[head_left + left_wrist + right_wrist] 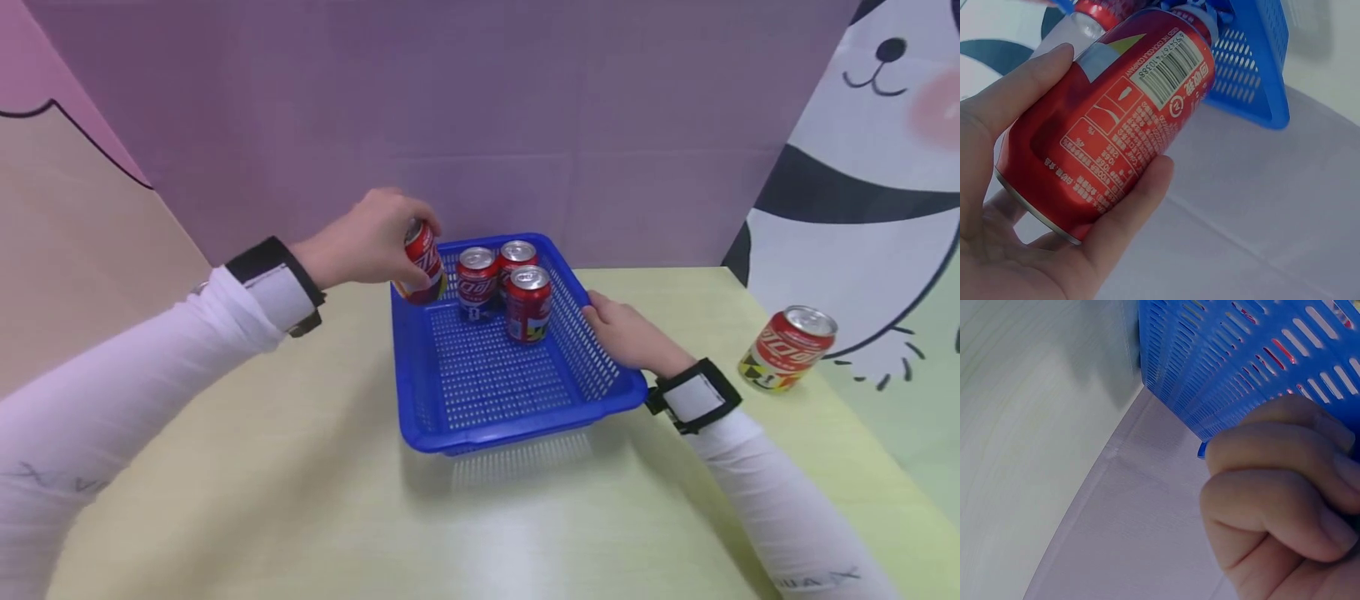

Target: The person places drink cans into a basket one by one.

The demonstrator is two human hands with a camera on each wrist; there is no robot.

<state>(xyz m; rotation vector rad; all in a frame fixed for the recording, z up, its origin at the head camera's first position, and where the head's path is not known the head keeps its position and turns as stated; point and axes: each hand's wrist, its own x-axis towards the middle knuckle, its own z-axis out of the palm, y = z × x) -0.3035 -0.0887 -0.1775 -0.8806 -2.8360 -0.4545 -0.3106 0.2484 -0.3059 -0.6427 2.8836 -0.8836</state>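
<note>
My left hand (378, 237) grips a red soda can (424, 260) over the back left corner of a blue plastic basket (412, 392). In the left wrist view that can (1110, 119) shows its barcode side, with thumb and fingers wrapped round it. Three more red cans stand upright inside the basket toward its back: a left can (477, 279), a back can (517, 252) and a front can (528, 304). My right hand (626, 333) holds the basket's right rim, its fingers (1272, 487) curled over the edge in the right wrist view.
Another red can (789, 348) stands on the pale wooden table (300, 500) at the right, beyond my right wrist. A purple covered wall (480, 108) rises right behind the basket. A panda drawing (862, 183) covers the right wall.
</note>
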